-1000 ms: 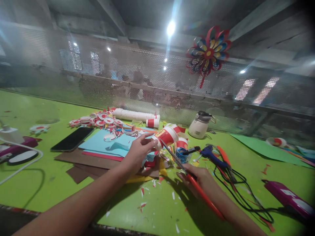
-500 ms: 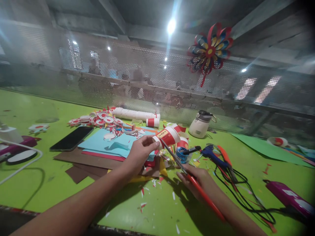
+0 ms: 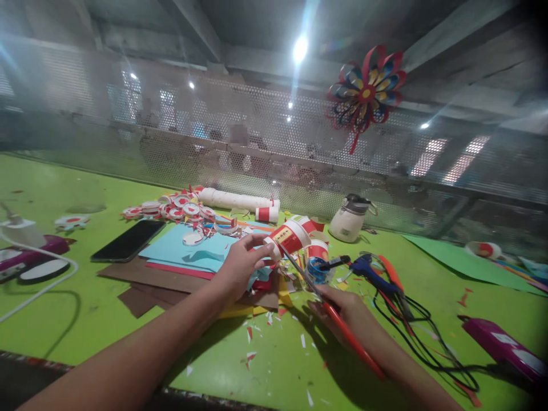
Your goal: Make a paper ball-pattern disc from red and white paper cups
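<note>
the left hand [image 3: 242,265] has a red and white paper cup [image 3: 287,238]. its thumb and fingers are bent in and pinch the left end of the cup. the cup is tipped on its side and held up over the green table [image 3: 222,371], near the middle.

the right hand [image 3: 346,314] is curled around the red handles of some scissors [image 3: 351,337]. the blades point up and left, and their tips meet the side of the cup. you cannot tell how wide the blades are apart, or if one is inside the cup.

under and beside the left hand are blue paper [image 3: 171,249] and brown sheets [image 3: 149,276]. a black phone [image 3: 128,241] lies to the left of them. a heap of little red and white paper shapes [image 3: 177,206] sits behind the blue paper. another cup [image 3: 317,250] is just behind the scissors. right of that is a blue tool [image 3: 371,273] with black wire. tiny paper bits [image 3: 250,358] lie in front of the hands.
</note>
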Available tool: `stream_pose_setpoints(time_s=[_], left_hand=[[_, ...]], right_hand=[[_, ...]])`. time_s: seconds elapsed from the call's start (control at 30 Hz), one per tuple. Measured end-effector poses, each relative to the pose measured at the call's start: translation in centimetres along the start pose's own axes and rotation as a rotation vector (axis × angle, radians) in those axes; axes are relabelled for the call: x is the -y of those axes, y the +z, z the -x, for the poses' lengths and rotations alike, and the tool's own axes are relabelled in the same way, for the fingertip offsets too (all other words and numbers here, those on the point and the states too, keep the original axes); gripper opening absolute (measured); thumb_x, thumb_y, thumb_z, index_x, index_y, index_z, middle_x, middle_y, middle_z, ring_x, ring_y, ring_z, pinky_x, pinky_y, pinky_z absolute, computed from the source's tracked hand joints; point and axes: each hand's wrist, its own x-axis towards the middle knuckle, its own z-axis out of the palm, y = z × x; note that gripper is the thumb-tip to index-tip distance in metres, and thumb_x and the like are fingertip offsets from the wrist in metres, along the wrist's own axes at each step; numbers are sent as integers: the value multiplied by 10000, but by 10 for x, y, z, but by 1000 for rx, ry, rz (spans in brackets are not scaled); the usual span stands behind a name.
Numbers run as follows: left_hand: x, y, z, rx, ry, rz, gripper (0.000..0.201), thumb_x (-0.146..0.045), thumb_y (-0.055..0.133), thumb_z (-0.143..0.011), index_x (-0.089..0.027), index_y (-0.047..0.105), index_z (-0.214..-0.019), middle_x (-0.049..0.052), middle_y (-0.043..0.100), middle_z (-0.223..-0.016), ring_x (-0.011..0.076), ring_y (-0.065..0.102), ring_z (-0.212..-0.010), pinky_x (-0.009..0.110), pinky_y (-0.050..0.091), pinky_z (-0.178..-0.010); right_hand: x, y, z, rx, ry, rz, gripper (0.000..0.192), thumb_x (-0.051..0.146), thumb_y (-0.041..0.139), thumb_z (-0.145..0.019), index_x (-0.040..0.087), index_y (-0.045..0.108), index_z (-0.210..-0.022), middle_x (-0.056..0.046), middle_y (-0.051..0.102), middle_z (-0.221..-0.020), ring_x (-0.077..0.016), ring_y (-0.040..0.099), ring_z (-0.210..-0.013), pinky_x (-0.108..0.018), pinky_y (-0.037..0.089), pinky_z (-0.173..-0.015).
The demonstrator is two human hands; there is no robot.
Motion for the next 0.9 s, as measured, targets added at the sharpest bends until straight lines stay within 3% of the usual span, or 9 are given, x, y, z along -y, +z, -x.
stream_pose_setpoints(time_s=[0.37,0.6,0.73,0.9], left_hand=[[-2,8,7,-35,-10,-49,325,-256,770,-638,-142,611,-898,76,658,-944,187,650,-786,348,511,-756],[-4,4,2,-2,-73,111,281,-189,775,-636,-124,632,-869,103,680,-926,193,653,-843,358,500,-835],[-3,2,1,3,-81,114,240,-203,769,-654,-120,629,-830,92,698,-892,183,663,-856,355,477,-907],[1,6,4,2,-59,31,291,-206,780,-625,-111,637,-860,85,698,-892,189,664,-828,355,479,-874]], right_hand=[[6,-1,4,-17,28,26,290,362,448,-896,177,636,-776,-7,631,-680,-164,546,-615,-245,383,-576],[4,-1,4,-17,27,51,271,321,445,-891,176,634,-761,-12,649,-702,-178,571,-640,-249,391,-582],[6,-2,2,-1,23,20,269,336,444,-897,177,645,-814,-29,682,-766,-197,608,-694,-261,427,-625],[7,-4,0,8,0,-13,254,331,452,-898,183,658,-903,-37,703,-836,-206,626,-733,-276,445,-667]])
